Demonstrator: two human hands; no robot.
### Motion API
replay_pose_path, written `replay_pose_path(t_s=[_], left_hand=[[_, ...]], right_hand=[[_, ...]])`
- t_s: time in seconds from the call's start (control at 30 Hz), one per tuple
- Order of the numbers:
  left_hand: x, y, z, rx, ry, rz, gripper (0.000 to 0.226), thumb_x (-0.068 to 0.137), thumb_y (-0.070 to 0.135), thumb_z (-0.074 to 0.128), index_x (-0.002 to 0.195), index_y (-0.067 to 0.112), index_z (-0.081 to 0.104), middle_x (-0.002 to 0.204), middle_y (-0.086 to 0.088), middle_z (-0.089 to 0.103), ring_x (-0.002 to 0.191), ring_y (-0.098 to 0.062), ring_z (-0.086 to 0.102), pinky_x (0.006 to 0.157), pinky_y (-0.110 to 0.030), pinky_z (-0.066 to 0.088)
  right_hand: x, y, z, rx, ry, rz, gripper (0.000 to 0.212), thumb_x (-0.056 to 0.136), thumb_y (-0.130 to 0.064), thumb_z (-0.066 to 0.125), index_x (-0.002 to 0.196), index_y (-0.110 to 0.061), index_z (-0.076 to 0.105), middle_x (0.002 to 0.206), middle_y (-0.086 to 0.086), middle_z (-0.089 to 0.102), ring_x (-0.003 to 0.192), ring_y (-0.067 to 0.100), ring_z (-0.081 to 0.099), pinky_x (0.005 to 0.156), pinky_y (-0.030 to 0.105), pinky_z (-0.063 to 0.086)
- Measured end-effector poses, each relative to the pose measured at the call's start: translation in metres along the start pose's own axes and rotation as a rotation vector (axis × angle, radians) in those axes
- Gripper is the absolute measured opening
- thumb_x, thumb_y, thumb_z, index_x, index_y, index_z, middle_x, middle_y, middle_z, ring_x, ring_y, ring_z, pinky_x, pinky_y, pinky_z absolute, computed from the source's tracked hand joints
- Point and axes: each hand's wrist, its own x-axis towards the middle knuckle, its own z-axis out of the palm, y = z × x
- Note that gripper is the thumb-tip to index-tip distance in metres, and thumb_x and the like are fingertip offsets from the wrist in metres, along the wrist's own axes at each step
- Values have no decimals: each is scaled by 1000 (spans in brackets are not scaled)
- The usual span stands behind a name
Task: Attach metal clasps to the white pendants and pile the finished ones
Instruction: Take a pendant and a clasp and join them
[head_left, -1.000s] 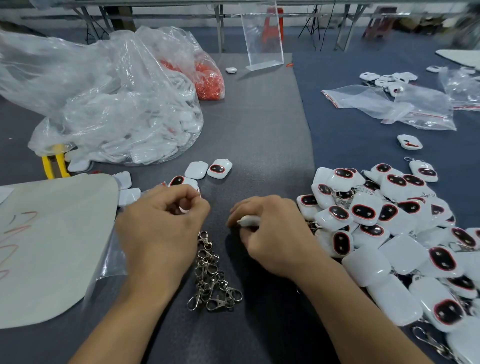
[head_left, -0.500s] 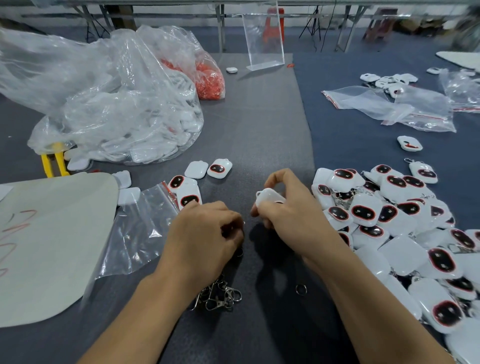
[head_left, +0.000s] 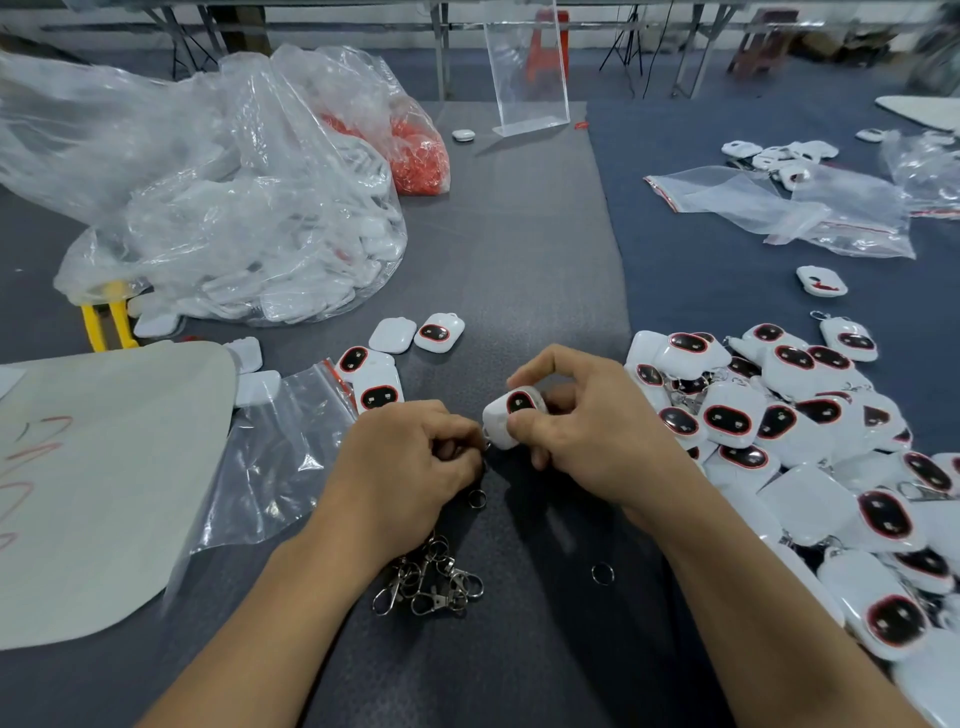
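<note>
My right hand (head_left: 587, 415) grips a white pendant (head_left: 508, 421) with a black, red-rimmed face, just above the grey mat. My left hand (head_left: 410, 462) has its fingers curled at the pendant's lower left corner, pinching a metal clasp whose ring (head_left: 477, 498) hangs below the fingers; the clasp itself is mostly hidden. A heap of loose metal clasps (head_left: 431, 582) lies under my left wrist. A big pile of pendants with clasps (head_left: 810, 441) spreads at the right. A few loose pendants (head_left: 410, 338) lie ahead of my left hand.
A large clear bag of white pendants (head_left: 234, 223) and a bag of red parts (head_left: 415, 150) sit at the back left. An empty zip bag (head_left: 275, 457), a grey sheet (head_left: 93, 478), a stray ring (head_left: 602, 574), yellow handles (head_left: 106, 322) and more bags (head_left: 810, 208) lie around.
My right hand lifted the pendant and turned its face up. My left hand moved right from the loose pendants, picked a clasp from the heap and brought it to the pendant's corner.
</note>
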Motion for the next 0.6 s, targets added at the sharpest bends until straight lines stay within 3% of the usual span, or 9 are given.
replay_pose_path(t_s=[0.2, 0.37, 0.6], left_hand=[[-1, 0, 0, 7, 7, -2, 5, 78, 24, 75, 78, 28, 79, 59, 10, 52, 64, -6, 52, 57, -18, 35], [-3, 4, 1, 72, 33, -14, 22, 73, 41, 61, 82, 33, 79, 63, 16, 60, 67, -2, 56, 61, -23, 41], [-7, 8, 2, 159, 82, 27, 9, 79, 35, 72, 85, 34, 80, 67, 11, 67, 61, -9, 55, 62, -31, 48]], right_hand=[[-3, -5, -2, 2, -8, -44, 17, 87, -13, 75, 93, -28, 68, 59, -6, 70, 45, 10, 59, 47, 17, 41], [-7, -15, -3, -147, 5, -86, 13, 89, -19, 74, 92, -30, 68, 66, -2, 72, 55, 18, 64, 57, 35, 56], [-13, -23, 0, -280, 48, -99, 7, 87, -26, 73, 88, -31, 68, 68, 0, 72, 66, 17, 64, 65, 31, 54]])
